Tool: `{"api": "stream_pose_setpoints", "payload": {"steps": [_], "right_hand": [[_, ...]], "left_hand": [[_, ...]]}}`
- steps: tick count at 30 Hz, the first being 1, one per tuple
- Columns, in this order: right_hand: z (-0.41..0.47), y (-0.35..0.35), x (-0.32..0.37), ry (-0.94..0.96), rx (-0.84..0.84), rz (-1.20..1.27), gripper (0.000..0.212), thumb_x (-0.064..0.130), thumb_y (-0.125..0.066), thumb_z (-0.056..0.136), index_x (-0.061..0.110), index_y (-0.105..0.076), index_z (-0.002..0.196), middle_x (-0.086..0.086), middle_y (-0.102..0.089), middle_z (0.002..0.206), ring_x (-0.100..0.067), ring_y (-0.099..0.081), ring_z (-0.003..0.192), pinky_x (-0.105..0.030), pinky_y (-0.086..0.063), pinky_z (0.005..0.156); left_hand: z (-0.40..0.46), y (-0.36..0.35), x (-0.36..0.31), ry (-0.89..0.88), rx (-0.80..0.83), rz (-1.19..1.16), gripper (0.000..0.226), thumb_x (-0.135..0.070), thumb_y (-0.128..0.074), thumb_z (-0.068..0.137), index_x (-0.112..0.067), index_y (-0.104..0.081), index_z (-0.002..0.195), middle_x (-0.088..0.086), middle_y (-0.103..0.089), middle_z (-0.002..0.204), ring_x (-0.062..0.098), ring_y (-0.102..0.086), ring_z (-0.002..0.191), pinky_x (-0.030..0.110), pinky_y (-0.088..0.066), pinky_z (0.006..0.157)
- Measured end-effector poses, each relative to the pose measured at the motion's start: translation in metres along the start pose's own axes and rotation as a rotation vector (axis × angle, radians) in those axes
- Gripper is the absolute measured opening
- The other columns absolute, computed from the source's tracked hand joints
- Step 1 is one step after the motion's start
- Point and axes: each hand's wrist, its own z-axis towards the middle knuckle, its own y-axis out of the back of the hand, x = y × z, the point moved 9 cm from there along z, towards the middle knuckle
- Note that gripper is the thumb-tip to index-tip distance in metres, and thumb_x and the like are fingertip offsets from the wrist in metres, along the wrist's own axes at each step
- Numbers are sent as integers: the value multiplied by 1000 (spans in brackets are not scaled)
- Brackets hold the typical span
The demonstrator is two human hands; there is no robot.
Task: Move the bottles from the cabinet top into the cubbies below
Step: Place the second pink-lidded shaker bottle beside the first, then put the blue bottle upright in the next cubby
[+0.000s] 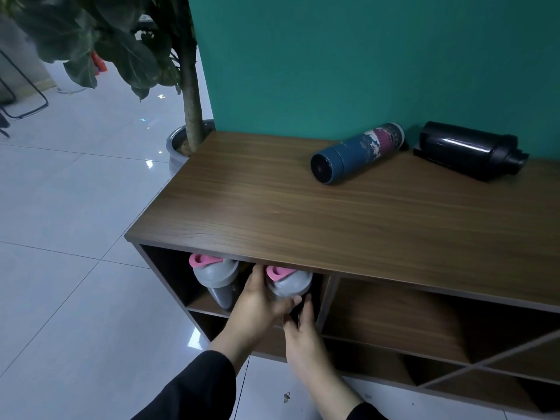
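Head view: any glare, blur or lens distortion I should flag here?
Head view: bright glare patches on the glossy floor tiles; wide-angle bending curves the cabinet top edges; the upper left cubby sits in deep shadow; both hands, left hand and right hand, are slightly motion-blurred around the pink-lidded shaker bottle.

At the upper left of my view a potted plant (121,47) spreads big dark leaves, its trunk dropping into a grey pot (177,144) at centre left. A teal wall (348,62) fills the upper right. Glossy pale floor tiles (66,222) cover the left side, with a black metal frame (27,98) at far left.
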Motion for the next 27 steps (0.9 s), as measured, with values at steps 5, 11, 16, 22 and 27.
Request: {"api": "stream_pose_setpoints", "payload": {"steps": [5,11,16,22,27], "right_hand": [[-43,20,0,29,41,-47,28,34,-42,100,45,-60,118,3,-60,139,-14,-58,125,-32,-45,106],[-106,113,117,545,-208,-144,36,46,-48,92,21,-65,73,-4,-66,62,-11,-57,51,-36,-50,57],[-64,213,169,758,-455,-498,22,30,-47,99,22,-67,103,11,-67,105,-9,-62,103,-21,-45,89],[10,241,136,460,-304,-1006,63,59,-24,97,29,-31,152,11,-20,163,-6,-12,151,-37,-10,125],[3,241,142,484,-342,-994,65,60,-18,97,29,-28,153,12,-18,164,-5,-12,151,-37,-10,125]], "left_hand": [[-58,28,-9,-75,-259,390,20,-50,-64,95,-30,-62,94,-12,-70,86,10,-68,85,20,-42,64],[-113,35,-131,-821,-372,392,38,-40,-45,106,-25,-52,72,-3,-48,60,12,-43,60,20,-30,56],[-49,34,-198,-564,-351,332,36,-48,-53,99,-19,-67,115,-4,-65,102,14,-60,98,29,-52,85],[63,16,-236,-352,-293,468,80,-41,-75,88,-15,-38,153,13,-51,147,35,-50,135,49,-43,112],[134,-6,-230,-170,-141,552,102,-50,-82,77,-19,-29,158,16,-47,153,38,-48,139,51,-44,114]]}}
